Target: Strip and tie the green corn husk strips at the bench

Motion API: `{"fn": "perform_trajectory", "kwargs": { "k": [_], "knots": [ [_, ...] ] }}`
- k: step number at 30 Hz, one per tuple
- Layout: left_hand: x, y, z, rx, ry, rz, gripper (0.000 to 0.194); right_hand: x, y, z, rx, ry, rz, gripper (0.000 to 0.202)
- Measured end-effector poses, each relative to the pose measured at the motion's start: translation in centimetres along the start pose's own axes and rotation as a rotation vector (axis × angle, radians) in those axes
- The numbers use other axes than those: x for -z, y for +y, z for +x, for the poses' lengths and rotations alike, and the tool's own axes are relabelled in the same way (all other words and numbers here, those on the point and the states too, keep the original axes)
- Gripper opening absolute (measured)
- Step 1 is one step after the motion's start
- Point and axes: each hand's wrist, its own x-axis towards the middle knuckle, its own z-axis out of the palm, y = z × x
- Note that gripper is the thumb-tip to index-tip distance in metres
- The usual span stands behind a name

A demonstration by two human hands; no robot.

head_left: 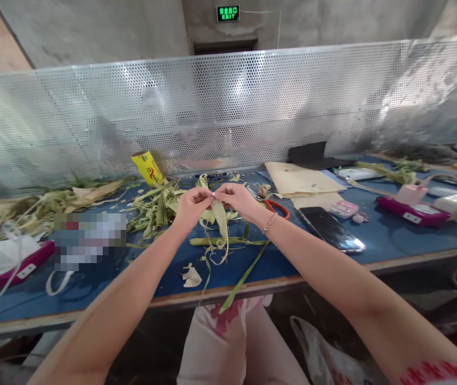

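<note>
Over the middle of the blue table, my left hand (193,207) and my right hand (237,200) meet, fingertips pinched together. Between them hangs a pale green dried leaf strip (221,222), its curled end trailing down. Something small and whitish shows at the fingertips, too small to identify. A pile of green leaf pieces (158,208) lies to the left of my left hand. Beneath the hands, a green stalk (228,241) rests across the table. Red-handled scissors (278,207) lie partly hidden behind my right wrist.
A blue table (132,278) spans the view before a perforated metal screen (220,117). To the right lie a black phone (328,227), brown paper (302,179) and a magenta power strip (412,213). At the left are a yellow roll (148,168) and dried husks (92,195).
</note>
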Motion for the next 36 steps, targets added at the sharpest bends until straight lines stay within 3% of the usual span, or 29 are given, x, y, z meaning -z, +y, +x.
{"fn": "perform_trajectory", "kwargs": {
  "k": [8, 15, 20, 26, 36],
  "knots": [
    [0.2, 0.1, 0.0, -0.015, 0.029, 0.043, 0.008, 0.3, -0.3, -0.1, 0.045, 0.003, -0.187, 0.018],
    [0.6, -0.3, 0.2, -0.112, 0.052, 0.125, 0.005, 0.6, 0.0, 0.1, -0.037, -0.049, 0.073, 0.025],
    [0.7, -0.6, 0.2, -0.174, 0.028, 0.191, 0.003, 1.0, 0.3, 0.2, -0.083, -0.051, 0.093, 0.024],
    [0.4, -0.1, 0.1, -0.088, 0.010, 0.116, 0.007, 1.0, 0.0, 0.4, -0.120, -0.034, 0.126, 0.017],
    [0.5, -0.4, 0.5, 0.087, -0.053, -0.065, 0.019, 0.9, 0.1, 0.4, -0.038, -0.032, -0.005, 0.012]
  ]
}}
